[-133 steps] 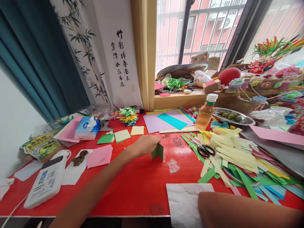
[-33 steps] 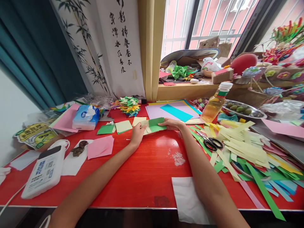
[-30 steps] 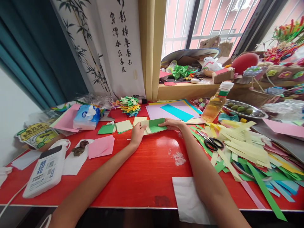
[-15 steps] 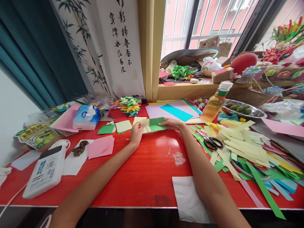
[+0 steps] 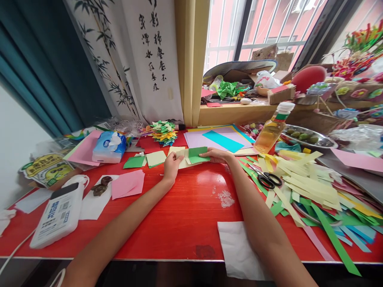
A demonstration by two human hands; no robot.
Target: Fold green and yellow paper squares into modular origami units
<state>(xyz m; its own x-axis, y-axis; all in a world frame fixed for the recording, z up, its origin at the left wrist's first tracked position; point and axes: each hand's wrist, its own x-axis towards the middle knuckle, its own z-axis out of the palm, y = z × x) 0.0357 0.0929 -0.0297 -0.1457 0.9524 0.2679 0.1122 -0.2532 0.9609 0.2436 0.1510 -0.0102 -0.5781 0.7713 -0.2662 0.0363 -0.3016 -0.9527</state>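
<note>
Both my hands hold pieces of paper just above the red table. My left hand (image 5: 172, 165) is closed, thumb and fingers pinching the pale yellow paper (image 5: 184, 160) at its left side. My right hand (image 5: 219, 155) grips the right end of the green paper (image 5: 196, 154), its thumb on top. The green piece overlaps the pale yellow one, which shows below it and to its left. Left of my hands lie a pale yellow stack (image 5: 156, 158), a green piece (image 5: 134, 162) and pink sheets (image 5: 128, 184).
Black-handled scissors (image 5: 269, 180) lie beside a heap of paper strips (image 5: 311, 183) on the right. A bottle (image 5: 273, 127) stands behind them. At the left are a tissue pack (image 5: 109, 147) and a white box-shaped device (image 5: 56, 215). A folded paper ornament (image 5: 164, 133) sits at the back.
The green paper's right part has shifted slightly, and my right thumb lies further over it. More of the pale yellow paper shows beneath. Both hands stay in nearly the same place.
</note>
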